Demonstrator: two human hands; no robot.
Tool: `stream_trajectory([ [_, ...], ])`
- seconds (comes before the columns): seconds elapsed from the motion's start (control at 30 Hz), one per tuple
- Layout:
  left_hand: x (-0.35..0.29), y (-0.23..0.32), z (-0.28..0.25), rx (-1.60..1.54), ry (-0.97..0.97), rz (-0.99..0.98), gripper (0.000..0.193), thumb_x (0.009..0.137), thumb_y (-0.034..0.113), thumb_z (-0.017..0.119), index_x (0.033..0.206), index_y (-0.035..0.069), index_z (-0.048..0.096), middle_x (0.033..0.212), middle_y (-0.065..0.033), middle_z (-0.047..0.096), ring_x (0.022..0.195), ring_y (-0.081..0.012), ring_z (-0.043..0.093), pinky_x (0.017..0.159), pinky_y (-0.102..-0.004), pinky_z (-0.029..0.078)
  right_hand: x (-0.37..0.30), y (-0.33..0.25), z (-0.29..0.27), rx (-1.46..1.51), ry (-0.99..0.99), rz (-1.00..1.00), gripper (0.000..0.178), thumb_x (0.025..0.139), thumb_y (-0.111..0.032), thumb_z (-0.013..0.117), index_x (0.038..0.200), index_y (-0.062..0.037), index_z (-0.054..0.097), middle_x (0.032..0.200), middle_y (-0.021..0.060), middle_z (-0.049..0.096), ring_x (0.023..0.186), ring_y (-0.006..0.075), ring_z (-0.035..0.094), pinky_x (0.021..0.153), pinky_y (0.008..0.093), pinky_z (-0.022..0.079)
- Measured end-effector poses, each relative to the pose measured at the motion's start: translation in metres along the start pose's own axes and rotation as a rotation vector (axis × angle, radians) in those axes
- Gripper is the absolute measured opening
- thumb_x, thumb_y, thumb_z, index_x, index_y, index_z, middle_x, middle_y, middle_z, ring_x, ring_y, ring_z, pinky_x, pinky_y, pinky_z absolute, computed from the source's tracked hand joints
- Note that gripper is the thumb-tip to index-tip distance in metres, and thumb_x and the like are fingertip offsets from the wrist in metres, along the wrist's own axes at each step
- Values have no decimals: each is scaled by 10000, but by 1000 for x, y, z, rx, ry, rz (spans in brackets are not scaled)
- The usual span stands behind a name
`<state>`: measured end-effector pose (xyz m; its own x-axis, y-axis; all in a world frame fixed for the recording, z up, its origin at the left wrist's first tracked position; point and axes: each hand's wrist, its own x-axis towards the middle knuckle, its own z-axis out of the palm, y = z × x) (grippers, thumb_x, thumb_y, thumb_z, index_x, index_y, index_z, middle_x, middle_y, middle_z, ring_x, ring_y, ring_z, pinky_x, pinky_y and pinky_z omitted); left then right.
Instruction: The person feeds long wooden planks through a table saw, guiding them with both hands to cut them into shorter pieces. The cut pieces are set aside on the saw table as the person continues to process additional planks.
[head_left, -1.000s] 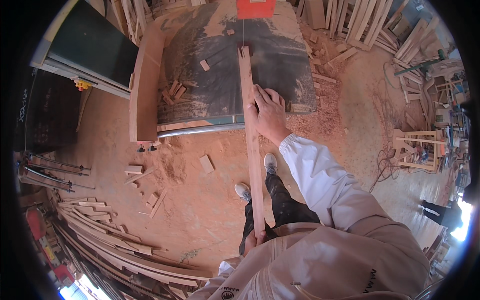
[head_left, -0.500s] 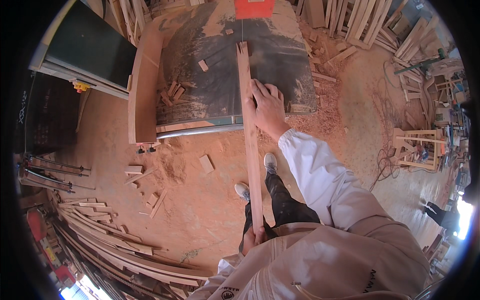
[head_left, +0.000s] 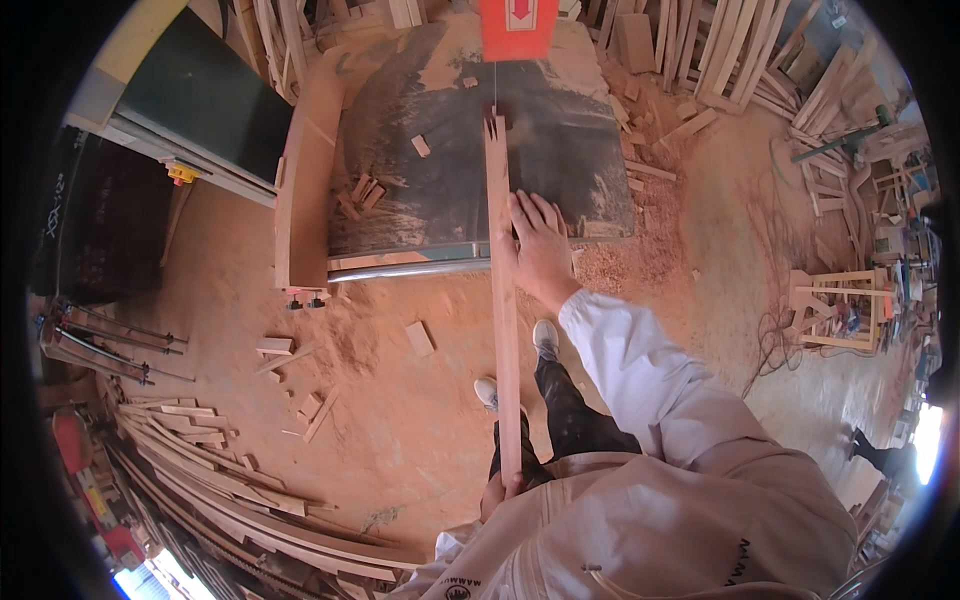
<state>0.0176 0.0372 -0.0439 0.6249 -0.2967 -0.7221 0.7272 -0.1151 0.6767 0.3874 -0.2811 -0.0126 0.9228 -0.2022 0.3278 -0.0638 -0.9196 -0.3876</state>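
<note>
The left hand (head_left: 492, 495) grips the near end of the wooden bar (head_left: 507, 370), while the right hand (head_left: 538, 250), fingers outstretched and slightly parted, touches its right side.

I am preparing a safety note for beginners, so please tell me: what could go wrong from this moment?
A slip forward might bring the right hand, against the wooden bar on the table, to the exposed blade. Much of the bar overhangs the table's near edge, so it could tip if the left hand let go of its near end.
</note>
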Motion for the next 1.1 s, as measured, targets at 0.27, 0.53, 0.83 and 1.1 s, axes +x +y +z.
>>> stream_trajectory([
  [0.27,-27,-21,-17,-137,75,-48,439,1063,448,660,1038,11,624,800,24,608,711,-79,535,598,-313,455,-17,-55,11,93,-64,-38,601,1028,-326,574,1528,1,507,1574,220,495,1490,402,394,1266,558,266],
  [0.53,-37,-11,-30,-44,165,35,436,1073,415,651,1001,-14,620,806,5,639,714,-77,562,607,-296,469,-77,-71,-4,263,35,-89,501,988,-215,695,1382,65,562,1310,247,644,1231,390,606,1071,490,497],
  [0.83,-64,-3,-79,179,189,-17,486,1074,433,646,1059,-53,662,820,-14,677,723,-93,593,606,-302,495,-128,-119,2,784,-349,464,392,1059,-350,632,1033,41,621,829,168,721,732,296,727,638,426,562],
  [1.1,-94,2,-135,196,141,76,509,1071,456,641,959,-41,660,750,-11,649,666,-90,555,577,-311,460,-141,-156,-15,951,-600,594,411,1069,-359,625,1024,50,617,841,134,708,619,192,716,536,333,601],
])
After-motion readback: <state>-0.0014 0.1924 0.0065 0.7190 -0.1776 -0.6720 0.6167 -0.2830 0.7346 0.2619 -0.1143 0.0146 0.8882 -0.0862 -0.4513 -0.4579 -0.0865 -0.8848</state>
